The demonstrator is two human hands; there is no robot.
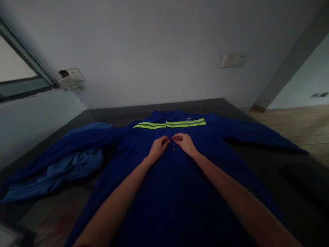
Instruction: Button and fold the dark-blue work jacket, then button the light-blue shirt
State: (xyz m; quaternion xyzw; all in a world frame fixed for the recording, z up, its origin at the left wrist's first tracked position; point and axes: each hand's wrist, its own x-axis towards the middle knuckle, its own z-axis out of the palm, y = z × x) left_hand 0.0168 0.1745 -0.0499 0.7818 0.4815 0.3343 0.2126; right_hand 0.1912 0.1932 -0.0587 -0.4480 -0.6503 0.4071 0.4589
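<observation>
A dark blue work jacket [154, 178] with a yellow-green and grey reflective stripe [185, 123] across the chest lies spread out, its collar away from me and its sleeves out to both sides. Just below the stripe, my left hand [159, 147] pinches the front edge of the jacket at the middle. My right hand [183, 142] faces it from the other side, thumb and fingers closed on the same front opening. The fingertips almost meet. Beneath them shows a small metallic zipper pull [174, 149] on the front line.
The jacket lies on a dark table [205, 104] pushed against a grey wall. Lighter blue cloth [77, 164] is bunched under the left sleeve. Wall sockets [235, 59] are at the right, more at the left near a window frame [28, 87]. A dark flat object [305, 181] lies at the right.
</observation>
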